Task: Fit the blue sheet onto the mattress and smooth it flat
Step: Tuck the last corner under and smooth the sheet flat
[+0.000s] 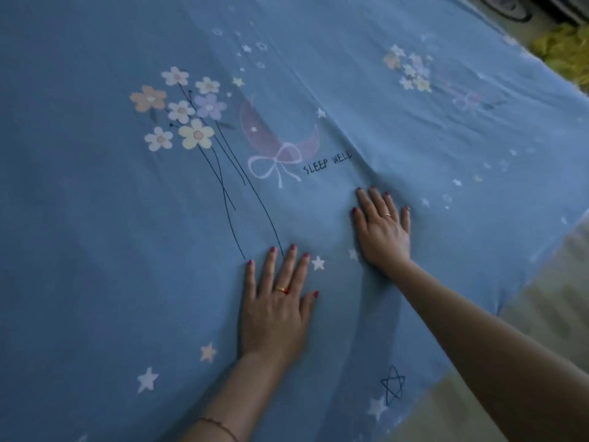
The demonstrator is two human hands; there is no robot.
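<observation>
She's pressing both flat, fingers-spread hands, left hand (274, 309) and right hand (382, 229), on the blue sheet (111, 250), pushing creases toward twelve o'clock.

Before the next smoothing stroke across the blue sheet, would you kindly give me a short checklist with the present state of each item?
1. Left hand flat on the blue sheet, fingers straight: ok.
2. Right hand flat, fingers spread: ok.
3. Sheet smooth ahead of the right hand: not ok, creases fan out near the SLEEP WELL lettering.
4. Sheet smooth between the hands: not ok, soft folds run there.
5. Right edge covers the mattress: not ok, pale surface shows beyond it.
6. Corners tucked: cannot tell, out of view.
</observation>
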